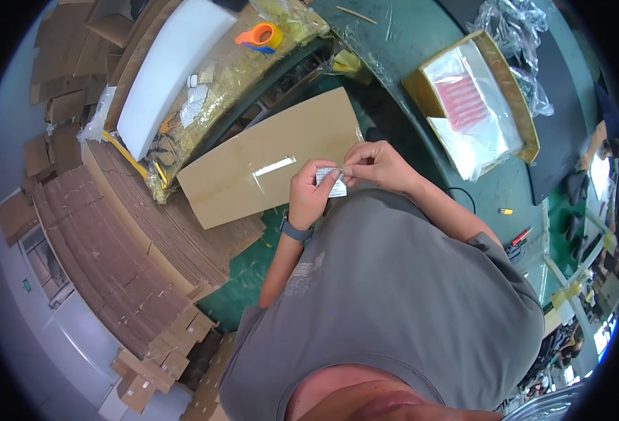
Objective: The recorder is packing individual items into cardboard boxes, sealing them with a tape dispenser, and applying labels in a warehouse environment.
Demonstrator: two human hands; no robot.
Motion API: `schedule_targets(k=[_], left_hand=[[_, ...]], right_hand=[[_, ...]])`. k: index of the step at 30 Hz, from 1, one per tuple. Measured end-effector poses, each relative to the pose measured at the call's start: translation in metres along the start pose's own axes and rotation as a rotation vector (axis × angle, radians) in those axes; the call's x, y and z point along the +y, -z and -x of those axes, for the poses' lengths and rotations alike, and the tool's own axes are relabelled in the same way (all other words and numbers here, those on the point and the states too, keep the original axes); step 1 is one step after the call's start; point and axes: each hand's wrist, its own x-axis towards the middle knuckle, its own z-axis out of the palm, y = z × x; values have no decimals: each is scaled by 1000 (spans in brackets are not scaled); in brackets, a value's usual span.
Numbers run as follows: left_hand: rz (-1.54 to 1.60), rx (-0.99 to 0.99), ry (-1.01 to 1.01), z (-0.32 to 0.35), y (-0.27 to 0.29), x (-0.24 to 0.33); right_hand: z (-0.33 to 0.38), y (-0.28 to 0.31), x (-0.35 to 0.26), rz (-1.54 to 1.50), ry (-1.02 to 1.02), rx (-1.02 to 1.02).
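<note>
White label (336, 186) in left hand (307, 199) — open carton (423, 93) holds clear plastic (488, 137).

I can see a small white label (338, 187), roughly rectangular and finely printed, held in the left hand (310, 191), the right hand (378, 167) pinching near its upper edge.

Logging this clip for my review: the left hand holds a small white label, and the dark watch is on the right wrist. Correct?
Not quite: the head view shows the dark watch on the left wrist. The left hand does hold the small white label.
</note>
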Motion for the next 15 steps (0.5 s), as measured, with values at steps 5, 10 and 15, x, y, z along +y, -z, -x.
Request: schedule_targets(k=[5,10,15], left_hand=[[-89,67,-130,-14,-37,12],[108,148,-87,-14,-56,15],[500,-59,177,-9,-62,40]], right_hand=[[17,24,-1,-72,66,44],[31,30,-19,-77,107,88],[33,28,-34,-53,123,118]])
